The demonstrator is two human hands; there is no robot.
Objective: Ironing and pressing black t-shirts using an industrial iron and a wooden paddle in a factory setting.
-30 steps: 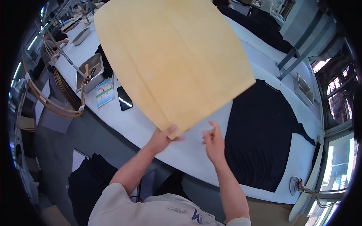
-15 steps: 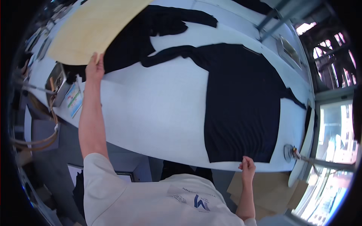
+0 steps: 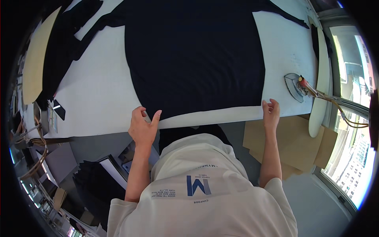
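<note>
A dark navy knitted sweater (image 3: pixel 193 59) lies spread flat on the white table, its hem toward me. Close by the hem's left corner is my left hand (image 3: pixel 143 128), thumb and fingers apart with nothing between them. My right hand (image 3: pixel 271 114) is at the right end of the hem, its fingers loosely bent and nothing visible in them. A large pale yellow sheet (image 3: pixel 37 59) stands out at the far left, over another dark garment (image 3: pixel 63 51).
An iron (image 3: pixel 294 87) with a cord rests at the table's right side. Beside it runs a narrow pale board (image 3: pixel 319 87). Left, a metal box (image 3: pixel 42 116) and a small dark object (image 3: pixel 59 110) sit near the edge. Brown cardboard (image 3: pixel 282 142) lies below the table's right side.
My left hand has let go of the yellow sheet and come to the hem's left corner. My right hand has shifted to the hem's right corner. The view has turned toward the sweater.
</note>
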